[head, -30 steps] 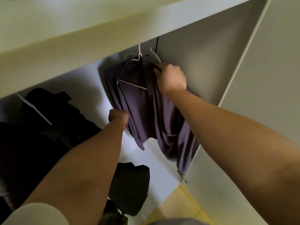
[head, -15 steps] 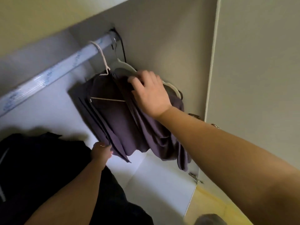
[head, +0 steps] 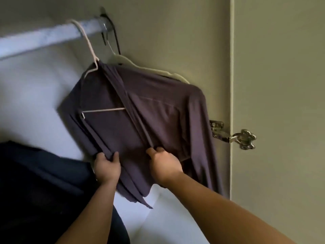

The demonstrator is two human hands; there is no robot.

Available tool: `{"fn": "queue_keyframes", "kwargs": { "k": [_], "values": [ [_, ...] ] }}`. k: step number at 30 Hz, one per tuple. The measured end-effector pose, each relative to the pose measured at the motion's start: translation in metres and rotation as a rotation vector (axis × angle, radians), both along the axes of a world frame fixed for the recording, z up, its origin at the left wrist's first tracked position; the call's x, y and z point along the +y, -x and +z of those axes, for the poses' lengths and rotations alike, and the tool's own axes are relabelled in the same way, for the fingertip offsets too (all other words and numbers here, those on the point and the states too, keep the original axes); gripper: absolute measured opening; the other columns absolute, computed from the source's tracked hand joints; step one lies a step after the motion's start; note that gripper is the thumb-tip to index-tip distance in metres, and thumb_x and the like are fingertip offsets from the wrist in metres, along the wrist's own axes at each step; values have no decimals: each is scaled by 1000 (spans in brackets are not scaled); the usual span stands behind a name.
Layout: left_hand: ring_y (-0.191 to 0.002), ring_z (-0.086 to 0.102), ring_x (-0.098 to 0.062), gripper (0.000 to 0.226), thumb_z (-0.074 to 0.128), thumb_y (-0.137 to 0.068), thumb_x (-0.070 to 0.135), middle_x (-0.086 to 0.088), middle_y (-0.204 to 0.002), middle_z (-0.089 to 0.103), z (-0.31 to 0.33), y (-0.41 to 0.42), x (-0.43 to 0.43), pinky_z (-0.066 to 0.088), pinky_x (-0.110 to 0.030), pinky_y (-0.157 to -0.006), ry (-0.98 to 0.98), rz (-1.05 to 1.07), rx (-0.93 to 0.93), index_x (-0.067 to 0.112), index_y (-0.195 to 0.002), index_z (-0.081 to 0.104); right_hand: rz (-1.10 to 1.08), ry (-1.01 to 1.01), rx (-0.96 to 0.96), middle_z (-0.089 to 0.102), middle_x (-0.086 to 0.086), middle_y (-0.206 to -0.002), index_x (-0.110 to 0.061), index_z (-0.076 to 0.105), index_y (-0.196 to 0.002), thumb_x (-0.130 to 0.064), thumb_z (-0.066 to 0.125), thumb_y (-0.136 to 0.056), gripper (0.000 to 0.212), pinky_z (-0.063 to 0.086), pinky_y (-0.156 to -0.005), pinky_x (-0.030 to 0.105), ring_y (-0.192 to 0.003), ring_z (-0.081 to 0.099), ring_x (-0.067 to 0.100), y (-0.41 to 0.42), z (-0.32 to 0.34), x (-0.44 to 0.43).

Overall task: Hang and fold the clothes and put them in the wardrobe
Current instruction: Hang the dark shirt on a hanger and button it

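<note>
A dark purple garment hangs on a thin pale wire hanger hooked over the wardrobe rail. My left hand pinches the garment's left front edge low down. My right hand grips the fabric at the right front edge beside it. A white plastic hanger hangs behind the garment, against the wardrobe's side wall; whether it carries any cloth is hidden.
Dark, almost black clothing hangs or lies at the lower left inside the wardrobe. The side wall is on the right, with a metal door hinge and the open door beyond it.
My right hand dropped from the garment's shoulder to its lower front edge. My left hand took hold of the left front edge. The view tilted up toward the rail.
</note>
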State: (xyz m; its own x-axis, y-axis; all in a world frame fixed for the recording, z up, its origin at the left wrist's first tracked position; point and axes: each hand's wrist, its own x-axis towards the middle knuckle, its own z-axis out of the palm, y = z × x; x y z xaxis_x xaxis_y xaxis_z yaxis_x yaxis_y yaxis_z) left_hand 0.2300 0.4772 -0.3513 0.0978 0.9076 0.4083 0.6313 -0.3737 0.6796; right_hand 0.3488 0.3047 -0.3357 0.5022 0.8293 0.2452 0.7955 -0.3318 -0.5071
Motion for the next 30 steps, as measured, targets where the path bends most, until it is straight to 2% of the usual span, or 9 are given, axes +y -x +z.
{"fn": "queue_keyframes", "kwargs": {
  "k": [4, 7, 9, 11, 13, 18, 21, 25, 30],
  "values": [
    [-76, 65, -35, 20, 76, -83, 4, -25, -83, 68, -53, -15, -7, 47, -37, -75, -254, -32, -252, -6, -94, 64, -141, -220, -11, 49, 10, -116, -22, 44, -132, -23, 51, -92, 40, 47, -68, 41, -96, 59, 39, 5, -59, 25],
    [-67, 55, -14, 19, 78, -80, 2, -11, -79, 66, -84, -24, -13, 38, -11, -70, -415, -109, -381, -2, -94, 66, -210, -450, -25, 44, 9, -123, -23, 41, -135, -25, 57, -89, 49, 52, -80, 44, -105, 52, 35, 11, -93, 37],
    [-61, 51, 1, 20, 78, -80, 4, -4, -83, 65, -98, -33, -12, 39, -4, -68, -426, -167, -479, 2, -97, 68, -260, -601, -15, 41, 7, -126, -24, 41, -135, -25, 61, -87, 52, 51, -86, 45, -111, 50, 33, 10, -111, 43],
    [-63, 57, 2, 21, 78, -81, 6, -2, -86, 67, -112, -39, -10, 49, -15, -69, -370, -228, -568, 12, -100, 68, -313, -706, 28, 38, 5, -131, -24, 40, -136, -25, 63, -87, 54, 50, -91, 44, -118, 47, 31, 7, -126, 47],
    [-69, 63, -9, 24, 78, -82, 7, -3, -87, 69, -122, -40, -8, 53, -27, -70, -303, -276, -636, 20, -99, 67, -351, -790, 111, 37, 4, -136, -23, 41, -136, -22, 65, -87, 55, 47, -96, 42, -122, 47, 30, 5, -136, 50],
    [-74, 66, -22, 13, 75, -87, 22, 0, -80, 68, -135, -26, -6, 48, -30, -71, -257, -197, -554, 11, -93, 71, -420, -875, 252, 41, 4, -135, -20, 43, -137, -20, 63, -92, 49, 49, -93, 47, -112, 56, 31, 7, -138, 51],
    [-86, 63, -25, 20, 67, -94, 27, 1, -88, 64, -138, -22, -12, 38, -26, -74, -226, -181, -531, 9, -101, 63, -445, -913, 194, 44, 2, -134, -23, 44, -136, -25, 59, -95, 44, 50, -90, 42, -115, 56, 28, 5, -135, 47],
    [-100, 63, -31, 29, 64, -96, 26, -14, -109, 69, -139, -21, -21, 37, -26, -80, -217, -202, -499, 5, -116, 58, -506, -894, 46, 44, 4, -134, -32, 44, -135, -31, 52, -99, 37, 52, -87, 44, -117, 52, 29, 1, -128, 42],
    [-102, 65, -16, 44, 75, -84, 7, 1, -114, 67, -128, -18, -36, 49, -28, -87, -225, -435, -478, 17, -124, 59, -582, -887, -135, 48, 10, -124, -29, 49, -135, -34, 61, -95, 42, 46, -96, 45, -112, 51, 32, 2, -105, 44]
  ]
}}
